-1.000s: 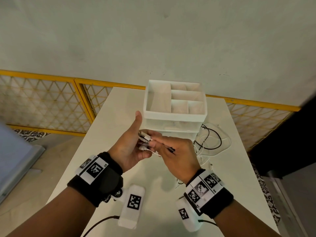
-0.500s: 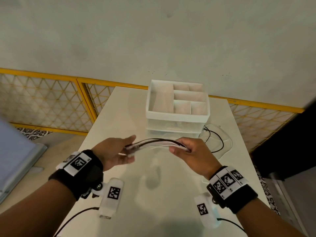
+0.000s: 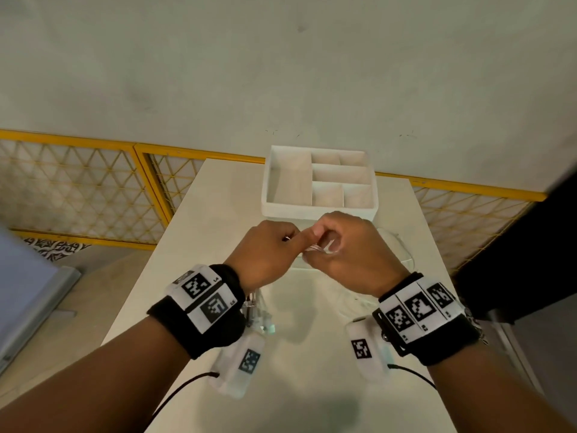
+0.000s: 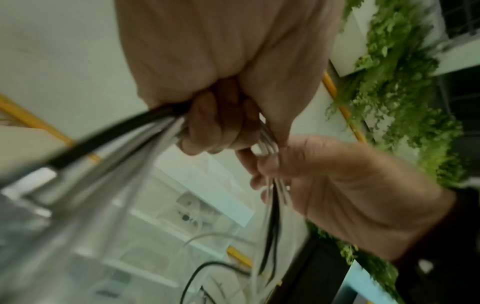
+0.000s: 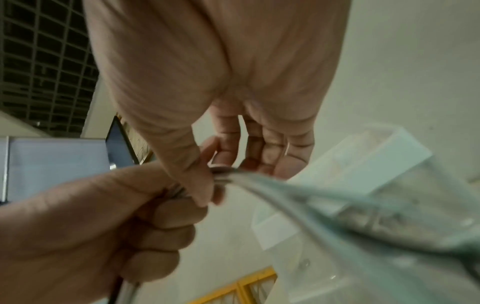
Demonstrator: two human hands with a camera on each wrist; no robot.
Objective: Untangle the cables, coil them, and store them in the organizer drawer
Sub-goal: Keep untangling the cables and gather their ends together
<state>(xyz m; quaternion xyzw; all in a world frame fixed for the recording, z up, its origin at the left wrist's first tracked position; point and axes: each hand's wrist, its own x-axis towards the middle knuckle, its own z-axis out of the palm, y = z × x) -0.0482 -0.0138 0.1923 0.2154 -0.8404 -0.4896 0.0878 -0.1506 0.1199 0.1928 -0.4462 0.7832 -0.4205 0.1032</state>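
Observation:
Both hands meet over the white table, just in front of the white organizer (image 3: 318, 210). My left hand (image 3: 268, 245) is curled in a fist round a bundle of white and black cables (image 4: 166, 123). The plug ends hang out below the fist. My right hand (image 3: 343, 245) pinches the same cable bundle (image 5: 226, 171) between thumb and forefinger, right beside the left fist. From that pinch the cables (image 4: 272, 222) trail down toward the table. In the head view only a short white stretch of cable (image 3: 318, 247) shows between the hands. The organizer's top tray has several bare compartments.
The narrow white table (image 3: 312, 385) has open floor to the left. A yellow mesh fence (image 3: 78, 189) runs behind it along the wall. More loose cable loops (image 4: 207, 267) lie on the table by the organizer's right side. A dark object (image 3: 530, 260) stands at the right.
Half a second ago the hands were apart with the cable bundle stretched between them. Now they have come together in front of the organizer, folding the bundle.

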